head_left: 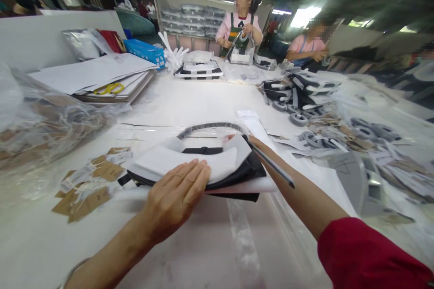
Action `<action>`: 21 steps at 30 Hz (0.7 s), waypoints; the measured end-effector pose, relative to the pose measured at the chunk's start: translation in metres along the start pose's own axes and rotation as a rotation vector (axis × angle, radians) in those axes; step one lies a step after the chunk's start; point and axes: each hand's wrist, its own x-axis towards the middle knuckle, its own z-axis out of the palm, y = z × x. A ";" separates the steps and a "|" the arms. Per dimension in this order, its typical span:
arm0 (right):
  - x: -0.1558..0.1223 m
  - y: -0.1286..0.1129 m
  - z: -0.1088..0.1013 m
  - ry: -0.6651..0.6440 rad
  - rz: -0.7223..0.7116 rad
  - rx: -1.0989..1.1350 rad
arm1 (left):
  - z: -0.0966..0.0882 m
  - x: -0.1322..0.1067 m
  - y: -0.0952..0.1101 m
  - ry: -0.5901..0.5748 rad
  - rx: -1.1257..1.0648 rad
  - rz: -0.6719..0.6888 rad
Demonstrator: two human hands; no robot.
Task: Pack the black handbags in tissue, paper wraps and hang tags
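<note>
A black handbag [252, 167] lies on the white table in front of me, with a curved piece of white foam [190, 162] over its near face. Its handle [212, 125], in grey wrapping, arches up at the far side. My left hand [179, 189] rests flat on the foam, fingers stretched out and side by side. Reaching round the bag's right end, my right hand [231, 137] is mostly hidden behind the foam; only a bit of it shows inside the handle's arch. A thin dark strap [273, 164] hangs across my right forearm.
Brown cardboard tags [98, 180] lie left of the bag, near a clear plastic sack [50, 126]. Yellow scissors [110, 88] rest on stacked sheets [135, 90] beside a blue box [145, 52]. Wrapped straps and black pieces [298, 90] pile up at right. Two co-workers [241, 31] work across the table.
</note>
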 end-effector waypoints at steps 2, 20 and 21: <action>0.002 -0.005 -0.009 -0.012 0.034 -0.062 | 0.014 -0.009 0.011 -0.032 0.005 0.051; 0.008 -0.036 0.033 0.251 -0.070 -0.793 | 0.064 -0.029 0.071 -0.049 0.180 0.015; 0.011 -0.034 0.034 0.268 -0.052 -0.801 | 0.065 -0.032 0.074 -0.043 0.190 0.005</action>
